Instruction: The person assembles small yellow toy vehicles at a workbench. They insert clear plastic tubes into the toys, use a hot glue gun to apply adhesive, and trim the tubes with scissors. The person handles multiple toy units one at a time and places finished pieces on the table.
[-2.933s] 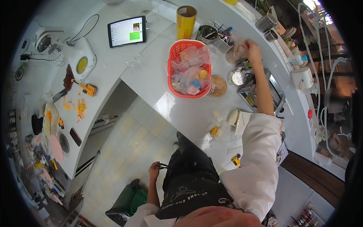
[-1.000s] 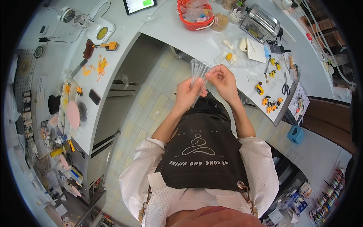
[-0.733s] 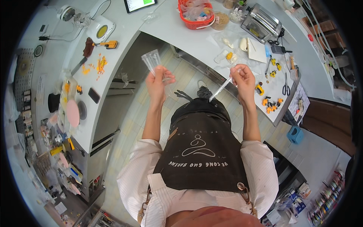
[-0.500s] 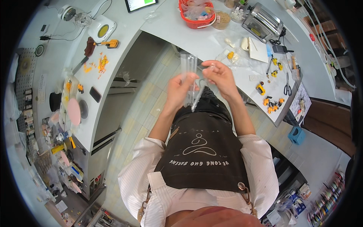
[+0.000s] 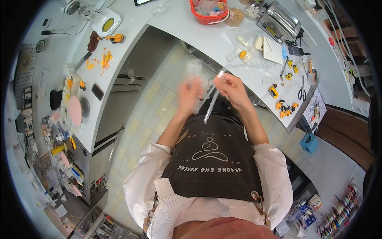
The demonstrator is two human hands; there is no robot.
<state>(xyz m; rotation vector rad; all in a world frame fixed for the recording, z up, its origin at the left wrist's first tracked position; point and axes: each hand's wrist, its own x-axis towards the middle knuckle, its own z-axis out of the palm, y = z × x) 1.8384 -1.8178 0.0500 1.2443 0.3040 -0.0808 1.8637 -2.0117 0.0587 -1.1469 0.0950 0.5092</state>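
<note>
In front of my apron, my right hand (image 5: 231,88) is closed on the upper end of a thin, clear, stick-like tube (image 5: 211,107) with a whitish shine. Its lower end slants down over the dark apron. Beside it on the left, my left hand (image 5: 189,93) is smeared by motion. A bundle of clear plastic tubes (image 5: 194,68) blurs above and below that hand's fingers, which seem closed around it. Both hands are raised over the gap between the worktops, apart from each other.
On the right worktop (image 5: 179,24) are a red basket (image 5: 209,19), a metal roller machine (image 5: 279,22), black scissors (image 5: 302,89) and small yellow-orange toy-like pieces (image 5: 285,109). The left worktop holds a phone (image 5: 97,91), orange scraps (image 5: 106,59) and a pink disc (image 5: 75,110).
One tube now shows plainly in my right hand, which has moved slightly down and nearer the bundle's side. My left hand has become blurred with motion. The view has shifted slightly.
</note>
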